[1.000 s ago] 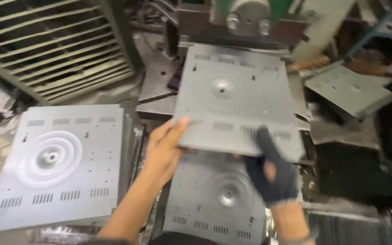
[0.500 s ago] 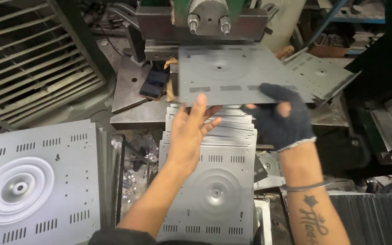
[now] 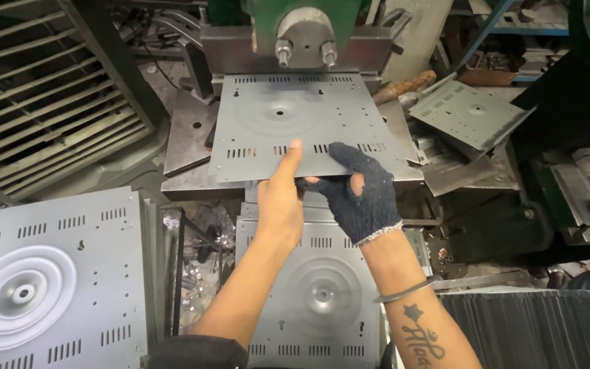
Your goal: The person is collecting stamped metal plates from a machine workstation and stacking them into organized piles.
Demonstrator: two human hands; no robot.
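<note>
A grey stamped metal plate (image 3: 295, 119) with slots and a round embossed centre lies flat on the press bed, under the green press head (image 3: 303, 27). My bare left hand (image 3: 280, 198) grips its near edge, thumb on top. My right hand (image 3: 356, 191), in a dark fingerless knit glove, holds the same edge just to the right. Below my arms sits a stack of like plates (image 3: 312, 287).
A second stack of plates (image 3: 42, 280) stands at the lower left. Slatted metal racks (image 3: 42, 89) lean at the upper left. Finished plates (image 3: 469, 109) pile at the right of the press. A dark ribbed block (image 3: 527, 328) fills the lower right.
Both hands have carried the plate forward from above the stack and pushed it under the press head, where it now lies flat on the bed.
</note>
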